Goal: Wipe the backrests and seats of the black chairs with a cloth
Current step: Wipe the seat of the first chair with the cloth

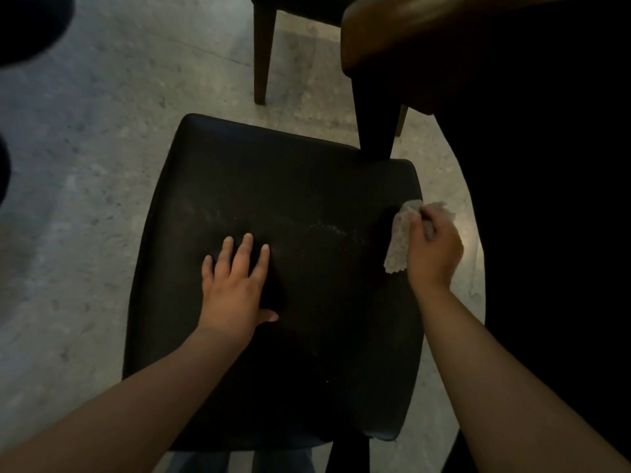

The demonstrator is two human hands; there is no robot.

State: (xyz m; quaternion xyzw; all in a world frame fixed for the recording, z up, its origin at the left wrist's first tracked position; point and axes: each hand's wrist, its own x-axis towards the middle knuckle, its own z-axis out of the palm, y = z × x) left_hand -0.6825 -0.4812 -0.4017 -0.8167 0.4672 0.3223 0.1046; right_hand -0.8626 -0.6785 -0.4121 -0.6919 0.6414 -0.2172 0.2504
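On a speckled concrete floor (102,165), beside a wooden surface (409,39), sits the dusty black seat (307,199). Left hand (235,285) lies flat on it; right hand (433,247) clutches a crumpled pale cloth (399,240) at its right edge.

Cloth (399,240) at seat's (307,186) right edge, table (512,63) beyond.

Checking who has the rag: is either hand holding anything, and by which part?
The right hand grips the cloth by its bunched upper end. The left hand holds nothing; it rests flat on the seat.
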